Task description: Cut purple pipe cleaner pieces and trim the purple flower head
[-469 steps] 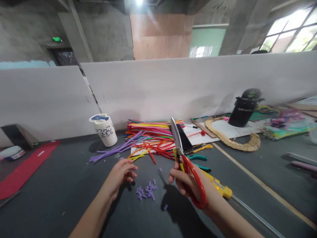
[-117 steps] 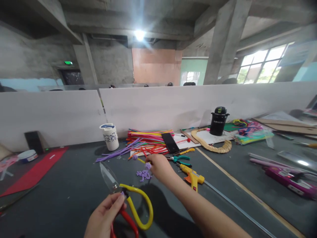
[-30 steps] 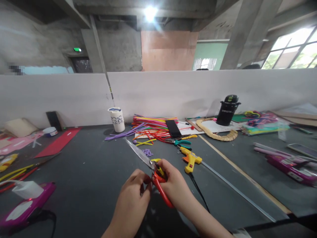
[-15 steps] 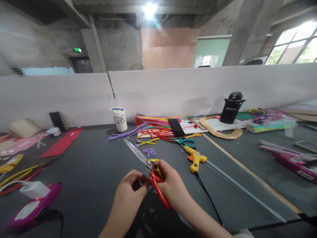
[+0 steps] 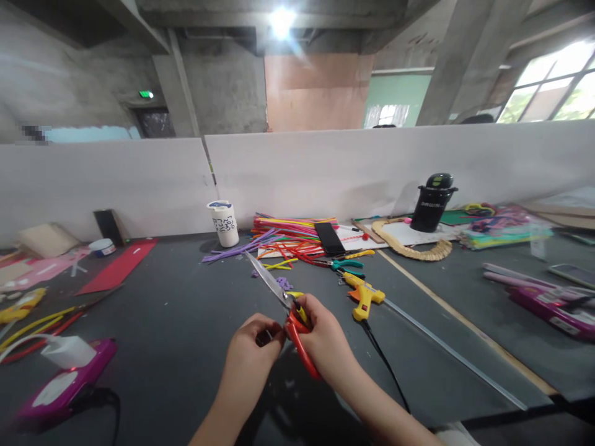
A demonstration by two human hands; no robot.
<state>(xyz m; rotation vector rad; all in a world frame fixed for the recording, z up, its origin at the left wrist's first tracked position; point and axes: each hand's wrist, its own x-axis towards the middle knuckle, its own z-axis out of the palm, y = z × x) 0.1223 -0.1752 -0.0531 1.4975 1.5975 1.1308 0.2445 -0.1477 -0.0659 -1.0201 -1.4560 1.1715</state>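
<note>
My right hand [image 5: 328, 341] is wrapped round the red handles of a pair of scissors [image 5: 269, 280], whose silvery blades look closed and point away to the upper left. A yellow and black piece [image 5: 301, 313] shows by the handles under my right fingers; its kind is unclear. My left hand [image 5: 253, 353] is beside the handles, thumb and fingertips pinched together. Whatever it pinches is hidden. Beyond the blades lie small purple pieces [image 5: 284, 284] and yellow pipe cleaners [image 5: 281, 265].
To the right lie a yellow glue gun [image 5: 365, 296] with a long glue stick [image 5: 446, 347] and green-handled pliers [image 5: 348, 266]. Farther back are a pipe cleaner bundle [image 5: 297, 228], a phone [image 5: 330, 238], a white cup [image 5: 224, 226] and a black bottle [image 5: 427, 207]. A purple power strip [image 5: 69, 384] lies left.
Both hands have shifted slightly right, and the scissors have moved with my right hand, their tip going right and a little up. The left hand remains pinched by the handles.
</note>
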